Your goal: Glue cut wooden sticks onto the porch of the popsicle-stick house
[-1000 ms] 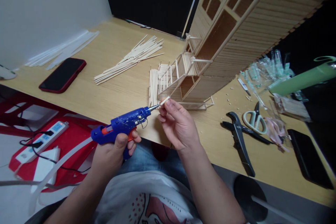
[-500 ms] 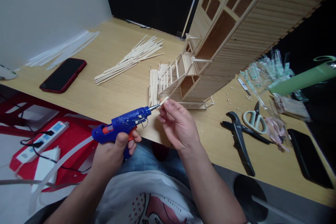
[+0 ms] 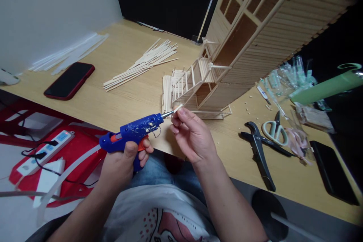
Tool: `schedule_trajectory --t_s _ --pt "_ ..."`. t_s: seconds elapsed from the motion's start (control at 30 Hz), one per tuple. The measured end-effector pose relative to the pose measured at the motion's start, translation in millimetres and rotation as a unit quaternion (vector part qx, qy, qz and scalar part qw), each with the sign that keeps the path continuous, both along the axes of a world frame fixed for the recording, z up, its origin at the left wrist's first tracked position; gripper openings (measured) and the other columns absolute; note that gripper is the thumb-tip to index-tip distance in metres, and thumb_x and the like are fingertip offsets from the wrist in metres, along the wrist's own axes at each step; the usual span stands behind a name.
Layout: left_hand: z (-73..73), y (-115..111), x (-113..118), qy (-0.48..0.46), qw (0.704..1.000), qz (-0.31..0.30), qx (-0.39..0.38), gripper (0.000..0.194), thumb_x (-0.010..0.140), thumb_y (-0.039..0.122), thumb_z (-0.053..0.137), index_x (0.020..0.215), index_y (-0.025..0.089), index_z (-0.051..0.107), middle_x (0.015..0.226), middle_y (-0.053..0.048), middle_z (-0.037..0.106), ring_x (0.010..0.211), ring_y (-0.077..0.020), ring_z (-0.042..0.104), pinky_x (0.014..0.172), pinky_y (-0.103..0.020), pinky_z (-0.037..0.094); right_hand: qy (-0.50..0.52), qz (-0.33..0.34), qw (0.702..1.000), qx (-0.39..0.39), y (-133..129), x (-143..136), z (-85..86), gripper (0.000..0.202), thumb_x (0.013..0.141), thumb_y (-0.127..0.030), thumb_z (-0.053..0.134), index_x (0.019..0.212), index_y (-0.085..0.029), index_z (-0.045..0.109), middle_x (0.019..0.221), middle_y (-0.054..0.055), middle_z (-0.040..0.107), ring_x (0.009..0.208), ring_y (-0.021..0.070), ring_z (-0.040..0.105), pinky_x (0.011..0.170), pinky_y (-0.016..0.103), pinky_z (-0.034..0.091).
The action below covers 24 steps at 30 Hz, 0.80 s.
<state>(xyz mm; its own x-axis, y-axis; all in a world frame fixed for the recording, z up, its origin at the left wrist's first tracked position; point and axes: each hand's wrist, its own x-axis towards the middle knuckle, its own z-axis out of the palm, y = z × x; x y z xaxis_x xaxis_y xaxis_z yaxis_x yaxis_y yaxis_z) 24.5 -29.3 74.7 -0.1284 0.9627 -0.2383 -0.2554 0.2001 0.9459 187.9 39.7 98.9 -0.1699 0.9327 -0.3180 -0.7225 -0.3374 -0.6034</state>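
My left hand point(image 3: 129, 159) is wrapped round the handle of a blue hot glue gun point(image 3: 138, 130), fingers at its orange trigger. A long pale glue stick point(image 3: 76, 164) trails from the gun's back end. Between the thumb and fingertips of my right hand point(image 3: 193, 132) is a short wooden stick piece point(image 3: 178, 108). The gun's metal nozzle points right, at or very near this piece; whether they touch I cannot tell. Just beyond my right hand stands a model house point(image 3: 241, 60) built of wooden sticks, with stairs and railings at its lower left.
Loose wooden sticks point(image 3: 144, 64) and a red-cased phone point(image 3: 69, 80) lie on the table. Pruning shears point(image 3: 258, 151), scissors point(image 3: 275, 130), a black phone point(image 3: 333, 172) and a green cylinder point(image 3: 326, 85) are at the right. A power strip point(image 3: 47, 151) sits on a red stool point(image 3: 81, 151).
Both hands keep nearly the same pose, with the nozzle still at the stick piece. The view has shifted very slightly.
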Motion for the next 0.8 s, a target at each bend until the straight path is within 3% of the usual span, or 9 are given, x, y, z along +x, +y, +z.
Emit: schedule_trajectory --t_s 0.2,0.3,0.4,0.47,0.53,0.6,0.67,0.73,0.8 --pt "1.7 2.3 -3.9 0.001 0.999 -0.018 0.049 0.064 0.073 0.081 0.067 0.076 0.017 0.064 0.069 -0.003 0.059 0.050 -0.0092 0.048 0.041 -0.021 0.042 -0.016 0.002 1.000 0.001 -1.6 -4.6 -1.8 0.021 0.061 -0.025 0.091 0.071 -0.016 0.074 0.070 -0.003 0.060 0.063 0.0061 0.045 0.052 0.017 0.034" --pt "5.8 7.9 -7.9 -0.014 0.998 0.026 0.060 0.065 0.067 0.081 0.072 0.077 0.017 0.064 0.067 -0.002 0.059 0.049 -0.0085 0.045 0.039 -0.021 0.040 -0.059 -0.010 0.998 0.030 1.4 -1.8 -7.2 0.020 0.064 -0.029 0.089 0.073 -0.018 0.074 0.072 -0.003 0.062 0.062 0.0070 0.046 0.053 0.019 0.036" --pt "5.7 14.8 -24.7 0.019 0.993 0.089 0.081 0.064 0.067 0.080 0.073 0.081 0.018 0.065 0.073 -0.002 0.061 0.052 -0.0092 0.047 0.042 -0.022 0.041 -0.200 -0.056 0.970 0.127 9.0 8.0 -13.0 0.017 0.073 -0.032 0.084 0.083 -0.021 0.075 0.078 -0.001 0.067 0.066 0.0096 0.052 0.059 0.023 0.042" --pt "1.5 19.3 -44.0 0.115 0.985 0.102 0.079 0.060 0.074 0.078 0.070 0.085 0.019 0.066 0.077 -0.002 0.065 0.056 -0.0112 0.051 0.049 -0.024 0.045 -0.352 -0.074 0.906 0.221 15.5 17.1 -13.3 0.013 0.081 -0.031 0.079 0.088 -0.021 0.075 0.085 0.001 0.070 0.070 0.0119 0.057 0.063 0.025 0.044" --pt "-4.1 23.7 -64.5 0.277 0.956 0.090 0.028 0.056 0.081 0.074 0.065 0.082 0.019 0.068 0.075 -0.003 0.067 0.059 -0.0154 0.056 0.058 -0.029 0.048 -0.497 -0.063 0.808 0.310 22.2 25.8 -9.4 0.007 0.087 -0.026 0.073 0.090 -0.020 0.074 0.087 0.002 0.072 0.073 0.0137 0.060 0.065 0.027 0.045" --pt "-8.1 27.9 -80.2 0.451 0.889 0.070 -0.037 0.050 0.083 0.070 0.061 0.078 0.020 0.069 0.075 -0.005 0.069 0.072 -0.0238 0.065 0.069 -0.035 0.050 -0.594 -0.042 0.707 0.381 28.5 32.2 -3.2 0.005 0.089 -0.020 0.069 0.090 -0.019 0.073 0.086 0.003 0.073 0.073 0.0148 0.060 0.067 0.029 0.046" --pt "-9.3 32.2 -87.8 0.575 0.815 0.049 -0.057 0.046 0.085 0.067 0.056 0.083 0.022 0.070 0.082 -0.006 0.071 0.089 -0.0308 0.068 0.075 -0.037 0.049 -0.642 -0.020 0.631 0.436 34.3 35.9 2.6 0.006 0.090 -0.016 0.067 0.089 -0.018 0.072 0.086 0.004 0.074 0.076 0.0164 0.062 0.073 0.031 0.047" --pt "-8.9 36.4 -88.6 0.642 0.765 0.024 -0.040 0.046 0.089 0.066 0.051 0.091 0.023 0.069 0.088 -0.007 0.071 0.094 -0.0320 0.068 0.075 -0.036 0.048 -0.662 0.004 0.584 0.469 39.2 37.7 6.4 0.007 0.090 -0.014 0.066 0.088 -0.017 0.071 0.089 0.006 0.074 0.082 0.0184 0.064 0.078 0.032 0.048" --pt "-9.1 40.2 -86.5 0.673 0.739 0.003 -0.025 0.046 0.091 0.066 0.049 0.087 0.023 0.065 0.083 -0.007 0.069 0.085 -0.0291 0.067 0.069 -0.034 0.045 -0.670 0.037 0.563 0.482 42.9 38.5 8.7 0.007 0.091 -0.013 0.066 0.088 -0.018 0.071 0.091 0.006 0.073 0.087 0.0193 0.065 0.079 0.031 0.048"
